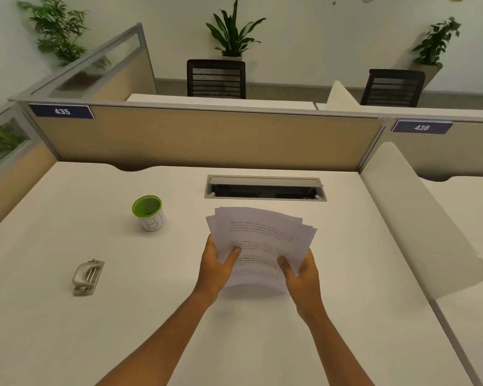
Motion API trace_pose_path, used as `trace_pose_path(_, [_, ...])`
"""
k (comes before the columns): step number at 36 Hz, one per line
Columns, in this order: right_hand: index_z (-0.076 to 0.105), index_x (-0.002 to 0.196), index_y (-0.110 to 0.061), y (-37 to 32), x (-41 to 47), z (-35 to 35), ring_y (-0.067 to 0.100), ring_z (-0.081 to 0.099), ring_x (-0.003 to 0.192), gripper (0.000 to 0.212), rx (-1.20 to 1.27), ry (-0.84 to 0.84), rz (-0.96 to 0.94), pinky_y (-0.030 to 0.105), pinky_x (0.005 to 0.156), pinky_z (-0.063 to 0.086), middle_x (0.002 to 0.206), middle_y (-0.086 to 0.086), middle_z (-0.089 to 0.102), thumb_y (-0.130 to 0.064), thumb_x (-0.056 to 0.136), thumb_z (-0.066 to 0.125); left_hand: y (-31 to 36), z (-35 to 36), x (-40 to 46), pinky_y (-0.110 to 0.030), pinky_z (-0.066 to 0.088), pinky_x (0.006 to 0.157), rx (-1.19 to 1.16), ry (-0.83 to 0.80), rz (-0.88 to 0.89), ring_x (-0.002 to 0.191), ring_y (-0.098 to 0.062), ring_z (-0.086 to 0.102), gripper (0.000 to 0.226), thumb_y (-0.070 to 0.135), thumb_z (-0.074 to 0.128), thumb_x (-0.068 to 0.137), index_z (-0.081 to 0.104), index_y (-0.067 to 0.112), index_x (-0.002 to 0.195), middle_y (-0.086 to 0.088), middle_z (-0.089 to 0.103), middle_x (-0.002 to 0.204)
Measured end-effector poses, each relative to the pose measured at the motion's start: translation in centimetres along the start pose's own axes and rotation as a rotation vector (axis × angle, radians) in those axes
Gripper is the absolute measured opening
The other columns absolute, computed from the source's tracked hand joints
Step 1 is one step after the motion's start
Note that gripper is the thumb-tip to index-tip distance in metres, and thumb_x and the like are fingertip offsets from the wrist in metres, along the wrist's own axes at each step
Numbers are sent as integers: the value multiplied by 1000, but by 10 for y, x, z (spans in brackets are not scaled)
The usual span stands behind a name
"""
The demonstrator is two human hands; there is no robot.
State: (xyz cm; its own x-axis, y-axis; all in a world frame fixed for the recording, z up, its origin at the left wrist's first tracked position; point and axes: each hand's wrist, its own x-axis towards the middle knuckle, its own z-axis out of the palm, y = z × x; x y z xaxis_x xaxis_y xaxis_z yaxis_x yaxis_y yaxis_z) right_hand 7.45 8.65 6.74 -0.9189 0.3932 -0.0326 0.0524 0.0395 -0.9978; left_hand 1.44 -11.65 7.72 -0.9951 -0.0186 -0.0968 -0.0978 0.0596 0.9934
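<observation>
A loose, fanned stack of printed white sheets (262, 235) is held above the middle of the white desk (67, 344). My left hand (216, 264) grips its left edge, thumb on top of the text. My right hand (301, 270) grips the lower right corner, thumb over the page. The sheets are splayed at their far ends and bowed slightly.
A white cup with a green inside (149, 212) stands to the left of the papers. A grey hole punch (87, 277) lies nearer on the left. An open cable tray (265, 188) sits behind the papers. Beige partition panels (207, 137) close the back; a white divider (418, 218) borders the right.
</observation>
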Motion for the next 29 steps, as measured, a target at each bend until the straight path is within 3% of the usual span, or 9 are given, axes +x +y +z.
trace_pose_path(7, [53,139,-35,-3,-2,3,2,69,112,51,0,18,-23,20,80,64,119,-18,70,-22,96,77,0,-3,1,-10,58,68,-10,40,20,110,-13,68,55,40,78,88,46,61,126,21,65,123])
trace_pose_path(12, [58,128,-36,-6,0,5,9,71,112,42,39,86,-57,24,86,65,119,-13,73,-21,95,80,6,-8,1,-17,61,77,-50,42,71,109,0,69,48,39,78,88,50,63,120,28,69,118])
trace_pose_path(19, [59,126,-32,-10,5,7,14,73,109,43,7,58,-93,32,83,67,118,-8,73,-28,91,83,12,-11,3,-22,64,77,4,-7,121,114,-8,70,45,37,78,90,53,52,124,22,70,120])
trace_pose_path(24, [58,126,-34,-8,6,8,13,73,109,38,-25,32,-87,34,82,68,118,-11,73,-20,96,78,13,-9,3,-23,64,73,37,-37,111,106,-12,72,43,41,76,88,53,53,123,19,69,118])
trace_pose_path(29, [59,117,-43,-12,3,13,9,74,105,35,7,64,-96,25,75,66,113,-16,73,-14,100,71,15,-5,5,-18,63,72,29,-27,107,107,-18,71,39,36,72,95,50,52,123,14,67,123])
